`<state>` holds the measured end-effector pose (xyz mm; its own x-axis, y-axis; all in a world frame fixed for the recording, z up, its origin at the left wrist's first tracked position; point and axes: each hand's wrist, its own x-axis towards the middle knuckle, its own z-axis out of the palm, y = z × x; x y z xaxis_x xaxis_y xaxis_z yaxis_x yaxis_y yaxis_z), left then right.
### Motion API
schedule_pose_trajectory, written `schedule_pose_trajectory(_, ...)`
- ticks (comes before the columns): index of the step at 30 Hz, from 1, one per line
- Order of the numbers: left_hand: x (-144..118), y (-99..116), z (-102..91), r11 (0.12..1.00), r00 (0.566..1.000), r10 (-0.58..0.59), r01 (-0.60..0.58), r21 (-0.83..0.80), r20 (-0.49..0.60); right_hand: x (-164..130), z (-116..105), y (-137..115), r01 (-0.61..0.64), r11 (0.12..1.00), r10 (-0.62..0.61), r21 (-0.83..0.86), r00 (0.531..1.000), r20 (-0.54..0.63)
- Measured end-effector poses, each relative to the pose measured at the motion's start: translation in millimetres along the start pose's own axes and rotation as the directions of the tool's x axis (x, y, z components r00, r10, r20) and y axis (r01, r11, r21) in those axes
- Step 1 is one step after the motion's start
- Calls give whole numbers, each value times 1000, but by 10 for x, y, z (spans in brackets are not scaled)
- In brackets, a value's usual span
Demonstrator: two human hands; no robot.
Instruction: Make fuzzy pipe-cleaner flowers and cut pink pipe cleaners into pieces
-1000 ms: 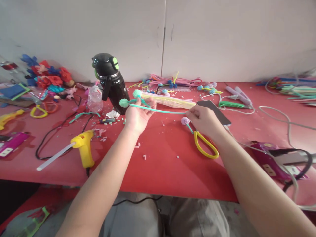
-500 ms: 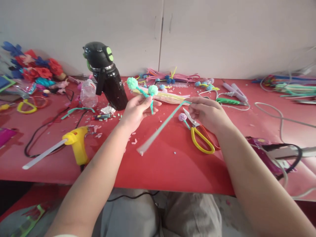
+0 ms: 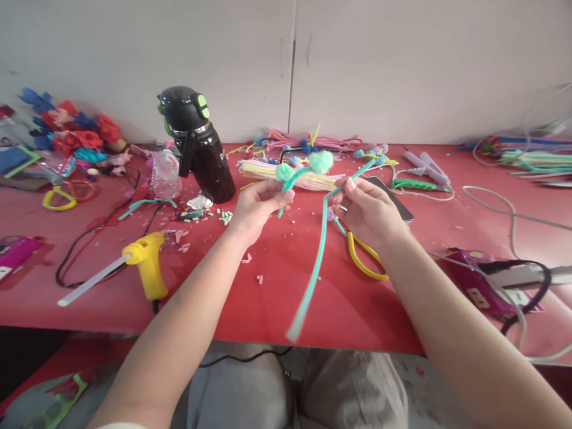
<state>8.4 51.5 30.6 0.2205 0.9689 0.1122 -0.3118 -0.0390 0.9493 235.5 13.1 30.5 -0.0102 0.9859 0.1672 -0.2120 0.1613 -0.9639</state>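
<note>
Left hand (image 3: 258, 205) pinches pompom stems (image 3: 290, 176), pompoms up-right | right hand (image 3: 366, 210) grips teal pipe cleaner (image 3: 315, 268) by its upper end, over yellow scissors (image 3: 364, 259) | cleaner's long axis slants down-left toward table (image 3: 277, 298) edge, between hands, right nearer.

— What's in the left hand (image 3: 257, 205)?

— A short teal fuzzy stem topped with two mint-green pom-pom balls (image 3: 304, 167), pinched upright and leaning right, above the red tabletop (image 3: 286, 298).

— And the right hand (image 3: 369, 208)?

— A long teal pipe cleaner (image 3: 315, 271), gripped near its top, trailing down-left towards the tabletop's near edge, its tip blurred.
</note>
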Motion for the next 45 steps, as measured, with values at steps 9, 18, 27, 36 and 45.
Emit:
schedule_pose_trajectory(9, -19, 39, 69, 957, 978, -209, 204, -205, -7, -113, 210, 14, 89, 963, -62, -254, 992, 110)
schedule_pose_trajectory(18, -35, 15, 66, 950, 973, -228, 228, -213, 29, -125, 268, 65, 40, 897, -17, -441, 998, 56)
schedule_pose_trajectory(27, -42, -39, 95, 953, 970, -239, 243, -179, 44, -123, 268, 54, 99, 866, -57, -490, 993, 100)
schedule_pose_trajectory(36, -48, -93, 132, 995, 995, -99, 99, -4, 18, -129, 303, 26, 67, 848, -61, -526, 998, 28)
schedule_pose_trajectory(45, -65, -109, 159, 973, 997, -42, 27, 231, 61, -115, 286, 6, 66, 854, -52, -515, 998, 42)
